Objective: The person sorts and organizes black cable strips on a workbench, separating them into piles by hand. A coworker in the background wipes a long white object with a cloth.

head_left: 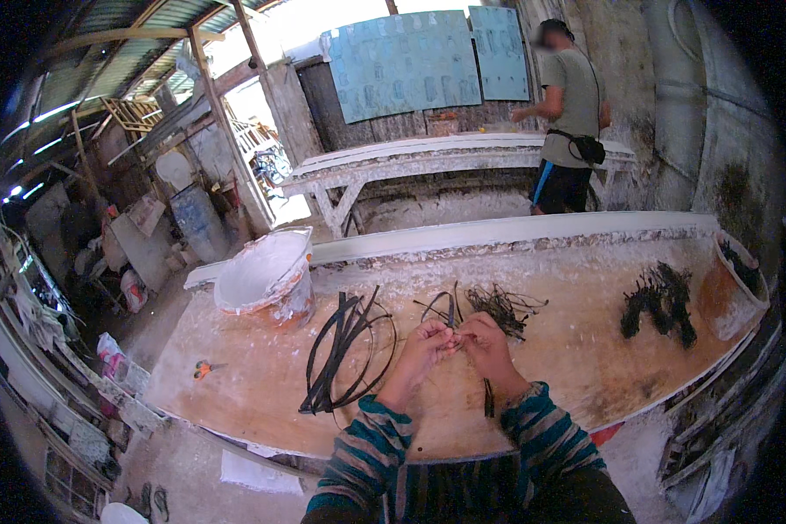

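My left hand [424,347] and my right hand [492,351] meet over the middle of the wooden table, fingertips pinched together. Between them is a thin black strip [452,301]; it curves up in a loop beyond my fingers. Black ends [489,400] hang below my right hand. The exact spot where the fingers grip is small and partly hidden. Left of my hands lies a bundle of long, looped black strips [330,362]. Just beyond my right hand sits a pile of short black pieces [508,306].
A plaster-coated bucket [275,293] stands at the table's far left, with orange-handled scissors [204,368] nearer me. Dark knotted clumps [659,301] lie at the right beside an orange bucket [729,297]. A white ledge [515,230] runs along the back. Another person [575,105] stands at a far bench.
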{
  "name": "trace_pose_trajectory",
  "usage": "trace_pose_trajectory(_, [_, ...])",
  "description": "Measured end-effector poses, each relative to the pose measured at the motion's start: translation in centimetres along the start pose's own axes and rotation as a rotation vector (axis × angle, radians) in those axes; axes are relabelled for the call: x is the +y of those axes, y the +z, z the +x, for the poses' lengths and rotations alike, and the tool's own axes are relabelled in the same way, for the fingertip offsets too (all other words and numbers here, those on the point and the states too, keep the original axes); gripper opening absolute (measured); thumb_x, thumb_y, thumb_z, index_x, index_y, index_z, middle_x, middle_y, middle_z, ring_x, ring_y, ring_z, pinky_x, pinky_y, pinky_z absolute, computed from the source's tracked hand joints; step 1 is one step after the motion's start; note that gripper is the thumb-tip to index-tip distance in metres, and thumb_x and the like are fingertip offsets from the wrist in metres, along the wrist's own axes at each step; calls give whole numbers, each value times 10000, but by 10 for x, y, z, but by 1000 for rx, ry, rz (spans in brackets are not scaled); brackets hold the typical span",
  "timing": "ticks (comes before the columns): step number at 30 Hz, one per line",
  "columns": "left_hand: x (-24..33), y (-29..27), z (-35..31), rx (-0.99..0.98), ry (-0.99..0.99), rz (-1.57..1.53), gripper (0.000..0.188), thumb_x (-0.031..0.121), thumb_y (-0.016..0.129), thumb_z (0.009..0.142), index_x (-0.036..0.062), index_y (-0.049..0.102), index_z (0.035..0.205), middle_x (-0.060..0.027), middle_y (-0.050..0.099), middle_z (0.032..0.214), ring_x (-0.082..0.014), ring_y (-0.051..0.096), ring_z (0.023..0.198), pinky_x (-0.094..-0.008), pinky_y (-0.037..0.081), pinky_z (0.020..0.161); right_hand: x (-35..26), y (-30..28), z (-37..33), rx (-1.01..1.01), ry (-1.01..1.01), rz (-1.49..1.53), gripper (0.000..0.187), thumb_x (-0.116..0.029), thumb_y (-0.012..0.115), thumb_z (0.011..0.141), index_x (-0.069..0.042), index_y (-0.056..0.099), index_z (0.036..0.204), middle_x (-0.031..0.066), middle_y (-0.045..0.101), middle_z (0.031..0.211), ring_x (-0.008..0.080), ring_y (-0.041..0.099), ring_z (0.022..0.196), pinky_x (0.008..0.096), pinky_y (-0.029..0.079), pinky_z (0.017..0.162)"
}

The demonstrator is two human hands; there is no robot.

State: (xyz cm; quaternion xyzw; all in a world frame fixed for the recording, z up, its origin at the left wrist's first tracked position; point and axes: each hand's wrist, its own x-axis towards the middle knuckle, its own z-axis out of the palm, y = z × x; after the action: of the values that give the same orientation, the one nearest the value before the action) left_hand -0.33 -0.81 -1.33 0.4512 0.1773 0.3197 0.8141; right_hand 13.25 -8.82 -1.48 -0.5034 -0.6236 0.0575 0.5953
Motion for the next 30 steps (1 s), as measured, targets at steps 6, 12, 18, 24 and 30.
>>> trace_pose_trajectory(6, [6, -9, 0, -67, -62, 19, 160, 92, 598, 802, 76, 493, 923, -60, 597, 852, -116, 578, 700, -234, 503, 611, 0, 2, -3, -129, -23, 5, 69, -35, 536, 793, -4, 538, 855, 115, 581, 855, 225, 577, 774, 312, 454, 678])
trace_pose_trajectory(12, [9, -8, -2, -1, -97, 64, 296, 110, 644, 766, 72, 449, 986, -61, 577, 861, -123, 567, 713, -229, 498, 605, 18, 15, -7, -126, 106, 441, 64, -67, 549, 821, -20, 533, 862, 69, 585, 800, 163, 558, 726, 294, 446, 651])
trace_pose_trajectory(18, [4, -8, 1, 58, -48, 37, 339, 85, 654, 756, 72, 402, 983, -73, 548, 848, -137, 561, 691, -243, 506, 605, 17, 12, -5, -135, 235, 558, 33, -45, 515, 855, -21, 497, 869, 63, 584, 866, 121, 574, 771, 246, 475, 681])
trace_pose_trajectory(24, [4, -4, 0, 56, -7, 85, 234, 91, 634, 776, 47, 470, 938, -47, 554, 798, -114, 563, 680, -237, 509, 630, 9, 10, -5, -117, 359, 690, 32, -62, 516, 857, -43, 492, 845, 41, 591, 830, 93, 561, 739, 221, 460, 649])
trace_pose_trajectory(30, [-1, -1, 0, 17, 34, 126, 158, 111, 591, 815, 4, 552, 925, -45, 591, 809, -102, 574, 698, -214, 499, 648, 10, 11, -4, -72, 356, 600, 40, -65, 516, 856, -54, 486, 831, 27, 578, 808, 82, 544, 732, 220, 452, 663])
